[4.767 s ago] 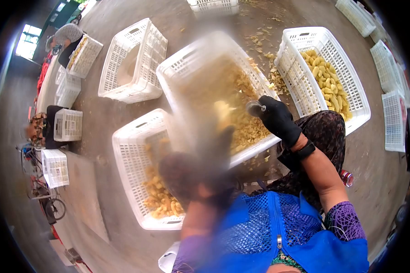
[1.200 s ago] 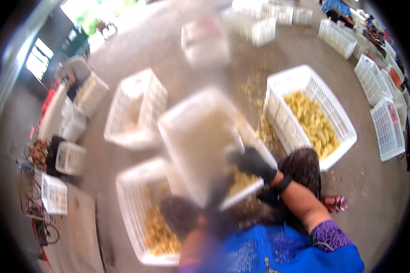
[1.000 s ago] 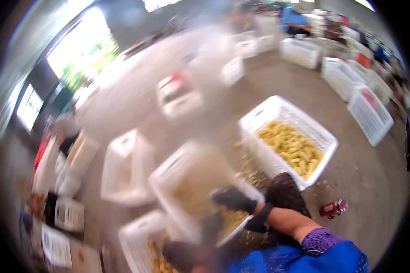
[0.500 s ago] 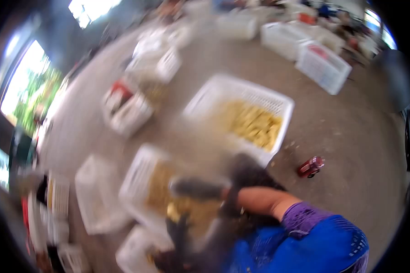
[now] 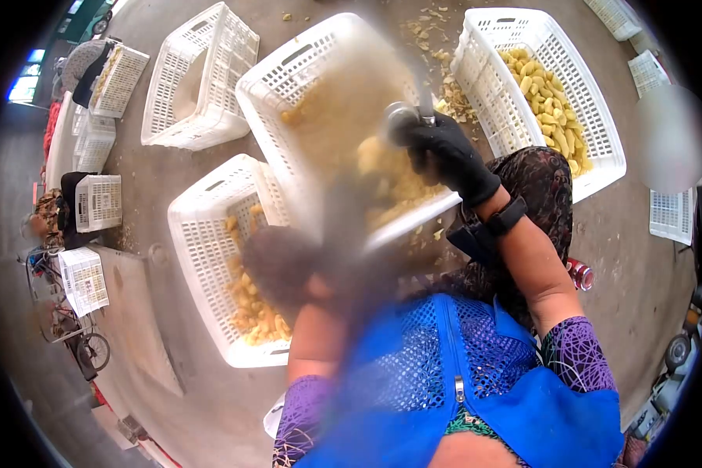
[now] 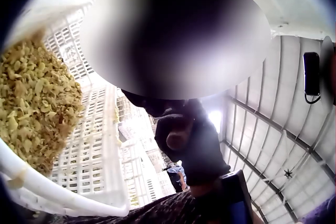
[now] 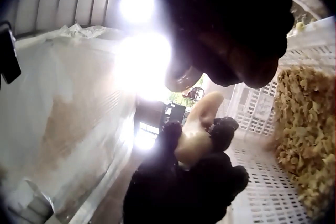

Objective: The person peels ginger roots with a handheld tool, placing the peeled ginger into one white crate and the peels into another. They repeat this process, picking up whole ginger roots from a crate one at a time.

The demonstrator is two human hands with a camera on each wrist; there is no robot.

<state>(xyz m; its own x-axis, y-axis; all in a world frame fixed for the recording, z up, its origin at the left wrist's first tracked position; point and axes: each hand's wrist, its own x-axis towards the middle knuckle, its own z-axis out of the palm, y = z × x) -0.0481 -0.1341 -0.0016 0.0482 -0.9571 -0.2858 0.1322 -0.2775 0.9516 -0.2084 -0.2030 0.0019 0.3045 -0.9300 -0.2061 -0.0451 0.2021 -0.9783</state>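
My gloved right hand (image 5: 448, 156) grips a shiny metal tool (image 5: 402, 123) with a rounded end, above the middle crate (image 5: 267, 117). My gloved left hand (image 7: 178, 187) holds a pale, knobby piece of ginger (image 7: 197, 132) between thumb and fingers, just under the right hand in the right wrist view. A blur covers much of the left hand in the head view. In the left wrist view the curled right hand (image 6: 181, 134) shows below a large blurred oval. Peel shavings (image 6: 37, 98) fill the bottom of the middle crate.
Yellow ginger pieces (image 5: 554, 109) lie in the right crate (image 5: 600, 117), and orange-brown ones (image 5: 261, 320) in the left crate (image 5: 191, 234). Another white crate (image 5: 164, 101) stands beyond. Scraps (image 5: 456, 97) litter the floor by the right crate. A red can (image 5: 579, 274) lies beside the knee.
The head view swung up and sideways across the room, then came back down over the crates. Both hands stay over the middle crate, the metal tool still in the right hand.
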